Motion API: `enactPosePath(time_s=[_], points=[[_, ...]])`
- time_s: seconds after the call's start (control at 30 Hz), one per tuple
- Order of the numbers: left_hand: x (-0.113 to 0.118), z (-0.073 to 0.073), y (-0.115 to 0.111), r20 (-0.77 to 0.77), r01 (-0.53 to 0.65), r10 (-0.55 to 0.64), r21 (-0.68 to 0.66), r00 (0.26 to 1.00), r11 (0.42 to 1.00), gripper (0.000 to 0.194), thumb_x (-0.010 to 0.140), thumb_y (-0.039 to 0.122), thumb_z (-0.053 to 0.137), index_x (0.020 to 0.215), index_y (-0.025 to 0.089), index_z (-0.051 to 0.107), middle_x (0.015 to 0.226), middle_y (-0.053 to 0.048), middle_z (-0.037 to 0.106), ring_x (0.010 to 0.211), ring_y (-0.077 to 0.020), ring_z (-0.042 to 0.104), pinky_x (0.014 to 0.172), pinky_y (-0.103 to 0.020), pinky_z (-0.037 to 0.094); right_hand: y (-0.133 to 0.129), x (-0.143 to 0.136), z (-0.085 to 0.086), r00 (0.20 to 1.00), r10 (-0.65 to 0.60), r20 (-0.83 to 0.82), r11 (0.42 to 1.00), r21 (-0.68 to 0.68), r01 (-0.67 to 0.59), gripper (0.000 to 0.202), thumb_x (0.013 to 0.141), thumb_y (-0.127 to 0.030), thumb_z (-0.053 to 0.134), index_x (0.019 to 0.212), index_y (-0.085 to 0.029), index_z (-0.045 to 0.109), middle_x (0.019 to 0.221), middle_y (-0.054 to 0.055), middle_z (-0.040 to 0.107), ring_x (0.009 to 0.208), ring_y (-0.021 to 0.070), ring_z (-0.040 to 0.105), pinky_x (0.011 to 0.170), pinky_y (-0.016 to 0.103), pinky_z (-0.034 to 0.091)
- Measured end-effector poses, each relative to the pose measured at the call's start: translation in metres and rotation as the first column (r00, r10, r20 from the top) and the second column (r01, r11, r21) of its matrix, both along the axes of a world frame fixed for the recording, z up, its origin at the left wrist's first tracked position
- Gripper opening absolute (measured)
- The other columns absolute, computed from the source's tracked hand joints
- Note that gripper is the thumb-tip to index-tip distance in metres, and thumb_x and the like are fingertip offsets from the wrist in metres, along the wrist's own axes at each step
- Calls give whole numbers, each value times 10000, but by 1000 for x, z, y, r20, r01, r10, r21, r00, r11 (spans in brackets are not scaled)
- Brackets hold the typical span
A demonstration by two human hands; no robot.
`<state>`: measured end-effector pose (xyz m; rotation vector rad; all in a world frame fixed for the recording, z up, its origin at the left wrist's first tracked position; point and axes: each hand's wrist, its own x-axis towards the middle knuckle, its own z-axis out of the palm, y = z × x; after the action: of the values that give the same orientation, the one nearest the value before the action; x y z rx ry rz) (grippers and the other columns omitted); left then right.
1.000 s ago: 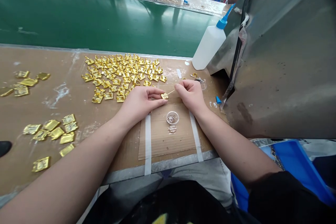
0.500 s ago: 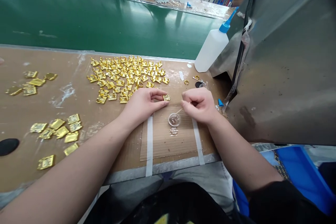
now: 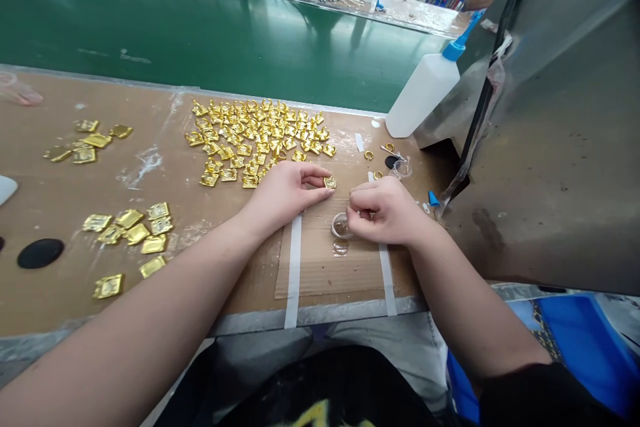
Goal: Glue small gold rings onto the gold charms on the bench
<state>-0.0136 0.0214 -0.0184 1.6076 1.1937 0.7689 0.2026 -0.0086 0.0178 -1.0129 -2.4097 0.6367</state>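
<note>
My left hand pinches a small gold square piece between thumb and fingers, above the cardboard pad. Closed fingers form my right hand, right beside a small clear cup; whatever it grips is hidden now. A clear flat piece lies just below the cup. Behind my left hand spreads a dense cluster of gold pieces with rings. Flat gold squares lie in loose groups to the left.
A white bottle with a blue nozzle leans at the back right, near a metal panel. Gold rings and a black disc lie before it. Beyond the green strip, a person's hands show at another table.
The view has shifted, so most things sit further right. My right hand has come down closer to the cup, and the thin stick seen in it earlier is now hidden.
</note>
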Motion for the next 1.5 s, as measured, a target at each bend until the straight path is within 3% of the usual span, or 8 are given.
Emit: enactPosePath(time_s=[0.2, 0.3, 0.37, 0.43, 0.53, 0.73, 1.03, 1.5], points=[[0, -2, 1, 9, 4, -4, 5, 1000, 1000, 369, 796, 356, 839, 1121, 185, 801, 985, -97, 823, 948, -260, 772, 903, -427, 617, 0, -1, -2, 999, -3, -52, 995, -103, -2, 333, 745, -147, 560, 539, -216, 307, 523, -60, 300, 504, 91, 279, 542, 301, 228], [0, -2, 1, 1, 4, -4, 10, 1000, 1000, 362, 796, 354, 842, 1116, 190, 803, 983, -91, 825, 946, -259, 774, 913, -431, 614, 2, -3, -6, 967, -129, -220, 969, -237, 75, 350, 765, -192, 553, 519, -219, 306, 526, -59, 255, 505, 88, 246, 527, 301, 189], [0, -1, 0, -4, 7, -7, 7, 1000, 1000, 351, 801, 358, 841, 1113, 199, 804, 980, -85, 826, 938, -256, 776, 921, -436, 614, 6, -4, -11, 880, -301, -368, 931, -312, 188, 372, 781, -213, 560, 507, -222, 308, 523, -55, 264, 508, 90, 247, 526, 299, 180], [-1, -1, 0, -6, 12, -12, -1, 1000, 1000, 347, 803, 357, 842, 1112, 203, 805, 981, -82, 827, 932, -255, 777, 926, -438, 615, 11, -5, -19, 741, -460, -488, 880, -359, 310, 382, 798, -217, 574, 508, -223, 326, 518, -53, 291, 510, 93, 254, 524, 296, 189], [-1, -1, -1, -1, 22, -22, -9, 1000, 1000, 347, 797, 352, 851, 1108, 205, 806, 984, -83, 827, 939, -256, 777, 930, -437, 616, 19, -7, -28, 627, -554, -547, 833, -371, 411, 385, 831, -241, 598, 533, -225, 355, 527, -52, 318, 517, 100, 273, 527, 292, 216], [0, -1, 0, -19, 38, -39, -4, 999, 999, 337, 790, 347, 858, 1096, 214, 810, 958, -68, 828, 918, -256, 782, 947, -444, 606, 23, -12, -30, 697, -543, -468, 838, -253, 483, 406, 851, -276, 588, 541, -223, 331, 550, -48, 321, 545, 102, 307, 553, 289, 254], [0, 4, -1, -62, 45, -44, 7, 997, 999, 331, 800, 346, 851, 1099, 212, 809, 954, -61, 831, 914, -249, 786, 922, -414, 612, 26, -13, -33, 713, -533, -456, 845, -242, 477, 388, 844, -290, 582, 556, -223, 332, 561, -55, 303, 559, 99, 290, 555, 285, 239], [-1, 1, 0, -54, 37, -36, 10, 998, 999, 344, 788, 380, 859, 1092, 225, 813, 957, -60, 835, 918, -258, 789, 936, -431, 610, 27, -13, -31, 738, -537, -409, 842, -205, 499, 379, 848, -260, 585, 557, -221, 346, 571, -56, 302, 572, 102, 279, 562, 280, 246]])
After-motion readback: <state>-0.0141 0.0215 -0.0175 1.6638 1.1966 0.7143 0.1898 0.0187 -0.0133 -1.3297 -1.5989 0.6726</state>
